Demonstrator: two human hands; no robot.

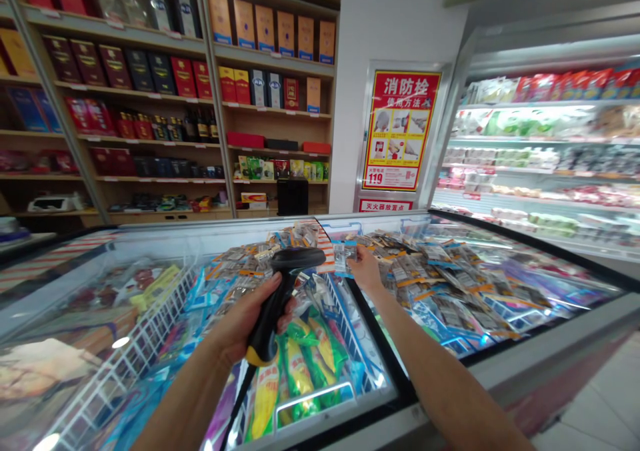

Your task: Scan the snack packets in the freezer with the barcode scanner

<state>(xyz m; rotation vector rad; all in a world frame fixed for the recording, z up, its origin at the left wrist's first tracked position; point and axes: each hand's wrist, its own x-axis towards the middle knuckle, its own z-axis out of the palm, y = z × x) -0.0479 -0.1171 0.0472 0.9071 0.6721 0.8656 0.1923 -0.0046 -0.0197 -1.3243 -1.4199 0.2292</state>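
Note:
My left hand (263,304) is wrapped round the grip of a black barcode scanner (274,304) with a yellow base end. A cord runs down from the scanner, whose head points right. Between the fingers and thumb of my right hand (367,269) is a small packet (344,257) with blue edges and a pale middle, held up in front of the scanner head. Many similar small packets (425,271) lie in a pile on the freezer glass to the right. Another heap of them (245,261) lies beyond the scanner on the left.
Beneath my hands stands a chest freezer (370,397) with glass lids, white wire baskets (135,344) and yellow-green corn packs (300,371). Behind it are shelves (275,111) of boxes, a red fire-hydrant sign (400,131) and a lit refrigerated display (540,157).

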